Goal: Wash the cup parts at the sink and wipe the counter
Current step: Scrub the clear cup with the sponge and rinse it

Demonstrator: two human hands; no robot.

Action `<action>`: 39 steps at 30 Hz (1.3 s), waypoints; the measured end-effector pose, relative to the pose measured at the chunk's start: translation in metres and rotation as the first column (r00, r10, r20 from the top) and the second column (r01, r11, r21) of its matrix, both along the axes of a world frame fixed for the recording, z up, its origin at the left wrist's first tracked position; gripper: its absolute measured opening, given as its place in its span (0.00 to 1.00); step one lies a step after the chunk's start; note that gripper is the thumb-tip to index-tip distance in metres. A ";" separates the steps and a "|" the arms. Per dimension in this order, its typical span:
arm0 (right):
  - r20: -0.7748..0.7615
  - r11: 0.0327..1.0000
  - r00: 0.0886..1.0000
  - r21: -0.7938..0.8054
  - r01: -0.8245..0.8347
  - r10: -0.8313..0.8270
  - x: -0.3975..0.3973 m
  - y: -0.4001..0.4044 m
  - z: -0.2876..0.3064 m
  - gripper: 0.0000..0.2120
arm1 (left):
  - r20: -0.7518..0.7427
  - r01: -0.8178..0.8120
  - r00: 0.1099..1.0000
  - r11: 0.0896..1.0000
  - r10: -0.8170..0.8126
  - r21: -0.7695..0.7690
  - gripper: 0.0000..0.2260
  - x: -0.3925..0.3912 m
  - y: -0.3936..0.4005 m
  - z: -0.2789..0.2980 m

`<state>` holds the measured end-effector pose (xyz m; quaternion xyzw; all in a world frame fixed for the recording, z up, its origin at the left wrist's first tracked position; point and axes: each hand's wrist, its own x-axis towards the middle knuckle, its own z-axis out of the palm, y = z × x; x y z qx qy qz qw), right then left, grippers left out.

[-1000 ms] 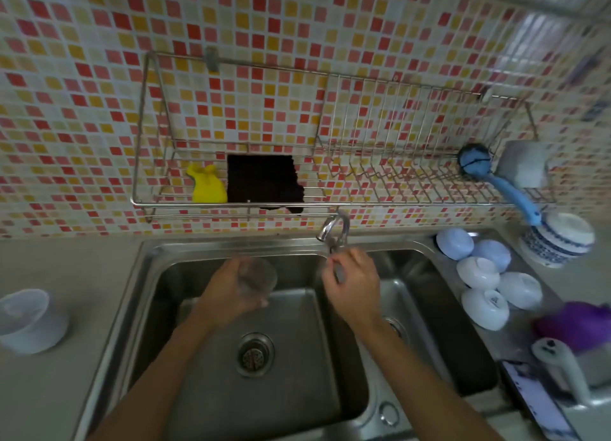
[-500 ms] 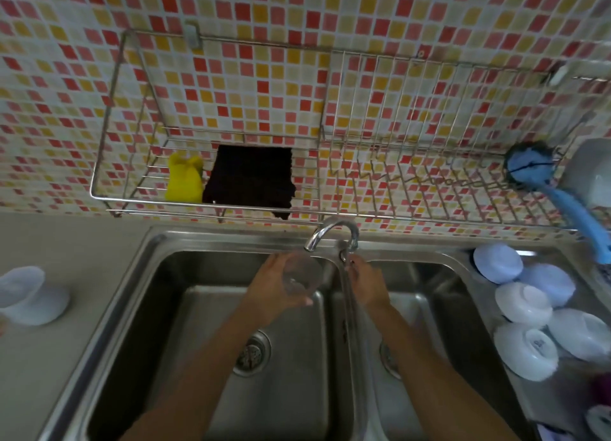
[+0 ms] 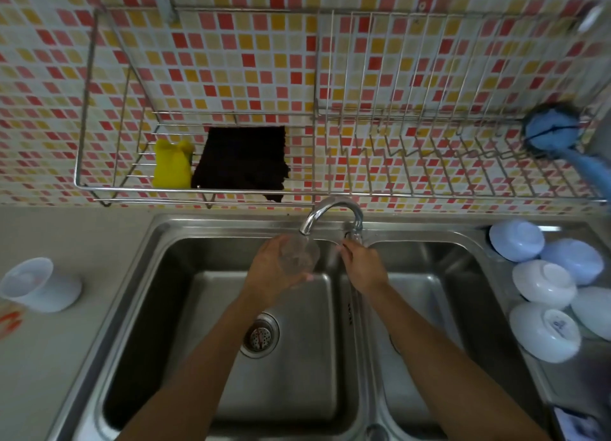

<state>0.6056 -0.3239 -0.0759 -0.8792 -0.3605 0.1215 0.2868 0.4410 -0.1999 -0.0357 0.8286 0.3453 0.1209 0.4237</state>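
Observation:
My left hand [image 3: 269, 277] holds a clear cup [image 3: 297, 254] right under the spout of the curved chrome tap [image 3: 330, 210], over the left basin of the steel double sink [image 3: 185, 252]. My right hand [image 3: 362, 266] reaches to the tap's base, its fingers at the handle [image 3: 353, 237]; whether they grip it is hard to tell. A white cup part [image 3: 39, 285] stands on the grey counter [image 3: 49, 358] to the left of the sink.
A wire rack [image 3: 363, 162] on the tiled wall carries a yellow sponge [image 3: 172, 164], a dark cloth [image 3: 243, 161] and a blue brush [image 3: 555, 136]. Several upturned bowls [image 3: 542, 285] lie on the right drainboard. The drain strainer [image 3: 259, 336] sits in the left basin.
My left hand has brought the clear cup up and right, under the spout. My right hand stays at the tap's base. The view has come closer to the sink.

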 end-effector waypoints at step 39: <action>0.030 0.997 0.997 -0.011 0.072 -0.072 -0.011 0.011 -0.010 0.14 | 0.022 0.069 0.997 0.998 -0.069 0.007 0.28 -0.022 -0.001 -0.008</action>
